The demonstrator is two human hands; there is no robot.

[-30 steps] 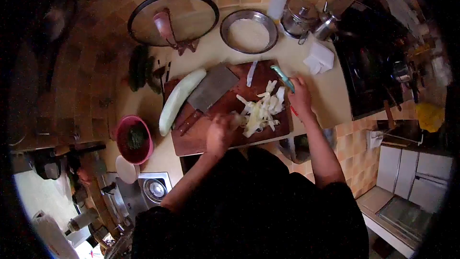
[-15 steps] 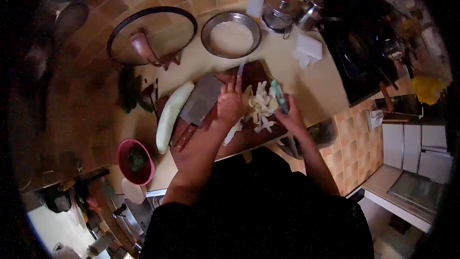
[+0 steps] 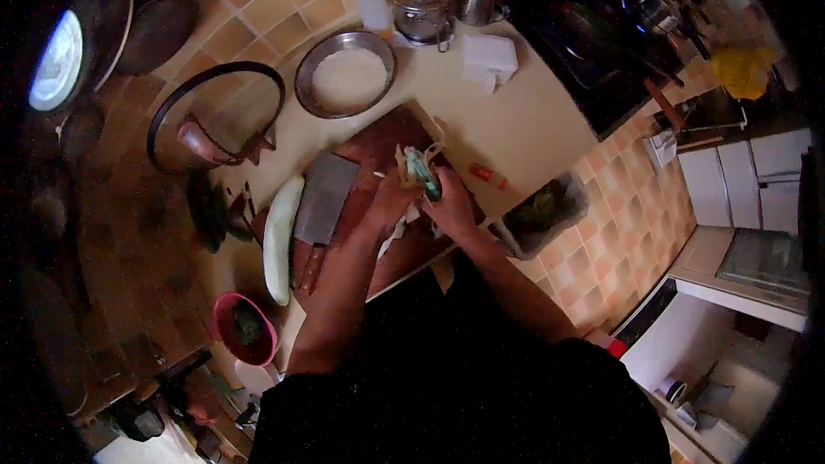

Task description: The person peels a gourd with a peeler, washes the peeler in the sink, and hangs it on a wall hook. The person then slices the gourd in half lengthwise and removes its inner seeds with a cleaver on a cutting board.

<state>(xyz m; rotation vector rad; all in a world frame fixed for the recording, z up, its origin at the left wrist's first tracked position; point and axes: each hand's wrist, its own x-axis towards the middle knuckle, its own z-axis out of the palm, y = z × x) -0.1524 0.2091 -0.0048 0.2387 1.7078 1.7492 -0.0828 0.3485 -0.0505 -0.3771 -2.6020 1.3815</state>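
My left hand [image 3: 391,202] is closed on a bunch of pale vegetable peelings [image 3: 404,163] above the cutting board [image 3: 378,137]. Close against it, my right hand [image 3: 449,204] grips a teal-handled tool [image 3: 421,170] that looks like a peeler, with peelings around it. A few pale strips [image 3: 397,236] lie on the board below the hands. To the left, a broad cleaver [image 3: 326,198] rests flat on the board. A long, pale peeled vegetable [image 3: 282,241] lies along the board's left edge. The fingertips are partly hidden by the peelings.
Behind the board stands a metal bowl [image 3: 348,75] of white powder. A red bowl [image 3: 247,329] with dark greens sits at the left. An orange-red item [image 3: 487,175] lies right of the board, near a dark container [image 3: 546,213]. The stove [image 3: 576,51] is farther right.
My hands have come together. The peelings that lay piled on the board are now mostly gathered up in them with the teal tool. The camera view has shifted and turned.
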